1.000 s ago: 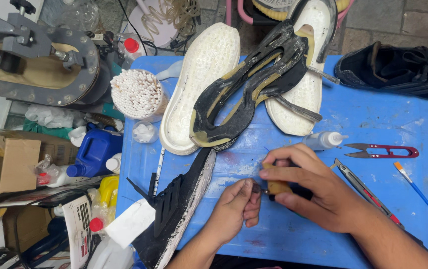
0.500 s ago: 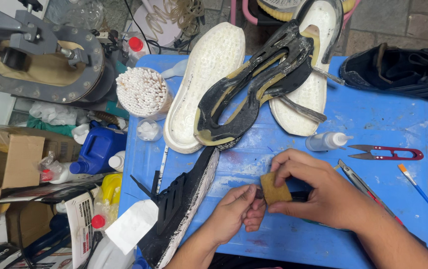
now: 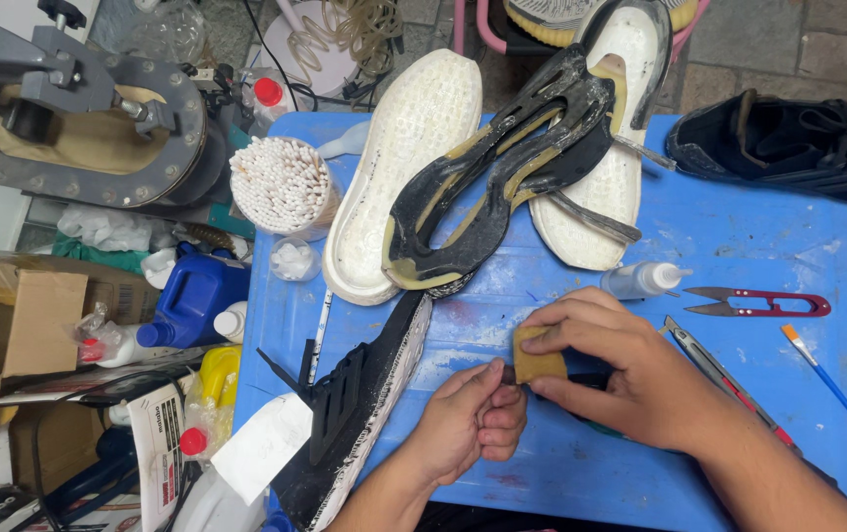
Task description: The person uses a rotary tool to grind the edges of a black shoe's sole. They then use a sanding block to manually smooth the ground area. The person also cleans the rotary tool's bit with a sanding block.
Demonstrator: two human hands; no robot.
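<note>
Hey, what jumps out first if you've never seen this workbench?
The two hands at the bottom centre: the right hand pinches a small tan block beside the left hand. Above them on the blue table, white shoe soles lie under a peeled black outsole.

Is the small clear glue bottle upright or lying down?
Lying down: the glue bottle rests sideways on the blue table, nozzle toward the red snips.

Evenly lit from overhead, bright and sharp; soft shadows under the hands, faint sheen on the blue table [image 3: 758, 246], slight edge distortion.
</note>
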